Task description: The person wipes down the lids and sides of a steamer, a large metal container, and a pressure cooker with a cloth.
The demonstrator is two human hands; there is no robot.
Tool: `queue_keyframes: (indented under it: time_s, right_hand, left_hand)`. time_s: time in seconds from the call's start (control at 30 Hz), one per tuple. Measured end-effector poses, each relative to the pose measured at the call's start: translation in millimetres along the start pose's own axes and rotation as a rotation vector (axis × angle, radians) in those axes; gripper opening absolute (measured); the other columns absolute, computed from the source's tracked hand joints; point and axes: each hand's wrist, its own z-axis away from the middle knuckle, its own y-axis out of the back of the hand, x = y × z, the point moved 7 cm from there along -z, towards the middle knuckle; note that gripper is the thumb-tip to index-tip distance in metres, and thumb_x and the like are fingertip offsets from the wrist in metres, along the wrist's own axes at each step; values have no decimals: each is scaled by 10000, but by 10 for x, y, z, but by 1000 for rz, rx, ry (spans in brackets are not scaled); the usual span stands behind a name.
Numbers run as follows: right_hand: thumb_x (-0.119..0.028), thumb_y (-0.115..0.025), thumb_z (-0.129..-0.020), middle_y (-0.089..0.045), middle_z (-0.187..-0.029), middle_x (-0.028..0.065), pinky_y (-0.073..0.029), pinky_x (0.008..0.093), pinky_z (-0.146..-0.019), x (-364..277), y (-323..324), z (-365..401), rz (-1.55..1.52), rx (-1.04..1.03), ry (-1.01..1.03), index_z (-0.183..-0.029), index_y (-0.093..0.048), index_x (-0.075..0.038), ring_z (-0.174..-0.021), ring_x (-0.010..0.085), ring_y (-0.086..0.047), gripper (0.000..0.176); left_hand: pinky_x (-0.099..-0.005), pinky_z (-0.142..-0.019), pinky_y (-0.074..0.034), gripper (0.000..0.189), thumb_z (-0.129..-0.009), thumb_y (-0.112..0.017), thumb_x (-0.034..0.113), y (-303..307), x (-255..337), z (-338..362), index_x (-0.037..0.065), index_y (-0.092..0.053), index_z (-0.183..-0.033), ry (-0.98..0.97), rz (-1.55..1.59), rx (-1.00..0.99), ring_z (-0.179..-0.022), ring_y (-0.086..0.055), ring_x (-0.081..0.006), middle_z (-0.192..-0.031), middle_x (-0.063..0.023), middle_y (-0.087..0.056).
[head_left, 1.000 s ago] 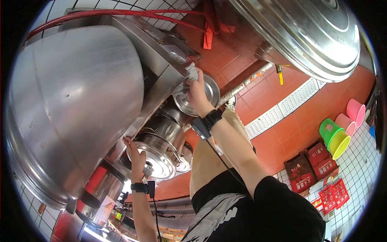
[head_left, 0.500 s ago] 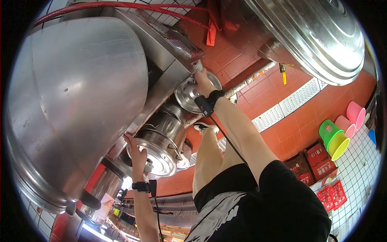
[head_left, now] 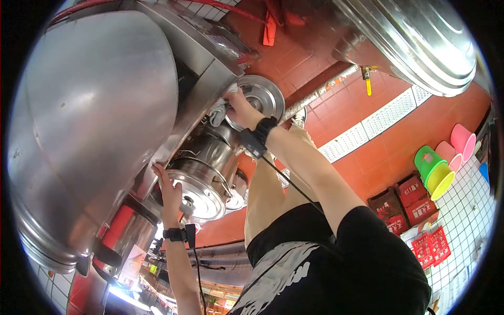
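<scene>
A bunched grey cloth (head_left: 218, 112) is in my right hand (head_left: 244, 108), whose fingers are closed on it against the front edge of a stainless steel counter (head_left: 202, 102). Farther along that edge, my left hand (head_left: 170, 193) touches the metal with its fingertips; its fingers are stretched and the thumb stands apart. Below the left hand is a lidded steel pot (head_left: 202, 194) with wire handles. Behind my right hand lies a round steel lid (head_left: 265, 97), partly covered by the wrist.
A large rounded steel vessel (head_left: 100, 105) sits on the counter. Another big ribbed steel vessel (head_left: 420, 42) is at the upper right, near a pipe (head_left: 320, 102) with a yellow valve handle (head_left: 369, 87). Colourful buckets (head_left: 430, 163) and red boxes (head_left: 412, 197) stand at the right.
My right hand has moved along the counter edge toward my left hand, with the cloth now more visible. The left hand stays at the edge. The whole view has shifted slightly.
</scene>
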Motion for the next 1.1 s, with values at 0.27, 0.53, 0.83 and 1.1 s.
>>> queue_keyframes:
  time_s: [0.27, 0.53, 0.83, 1.1]
  right_hand:
    - [30, -599, -846, -484, -1237, 168, -502, 492, -770, -29, 329, -174, -387, 318, -388, -1307, -331, -143, -1050, 313, -560, 561]
    - [-39, -685, -805, -549, -1189, 71, -422, 458, -820, 552, 63, 54, -193, 162, -389, -1453, -308, -189, -1076, 250, -515, 765]
    - [70, -615, -797, -590, -1181, 77, -447, 413, -920, 839, -572, 517, -170, 185, -295, -1416, -390, -122, -1091, 254, -557, 686]
    - [-1, -606, -827, -505, -1189, 108, -441, 430, -917, 1433, -1663, 1092, -200, 233, -332, -1395, -265, -179, -1097, 278, -530, 686]
  left_hand:
    - [-412, -1092, -403, 943, -833, -442, -114, 49, -87, -16, 168, 23, -1604, -64, -47, -39, -1535, -35, -372, -1652, -210, 123]
    - [-423, -1077, -429, 901, -802, -465, -84, 32, -97, -57, 51, -36, -1582, -250, -258, 110, -1496, -98, -431, -1601, -342, -20]
    - [-350, -1108, -361, 830, -880, -521, -27, 77, -98, 21, 67, -101, -1589, -221, 47, 146, -1510, -171, -390, -1633, -278, -92]
    - [-431, -1193, -284, 749, -882, -487, 4, 186, -409, 373, 20, -178, -1564, -431, -53, 224, -1502, -172, -397, -1626, -245, -145]
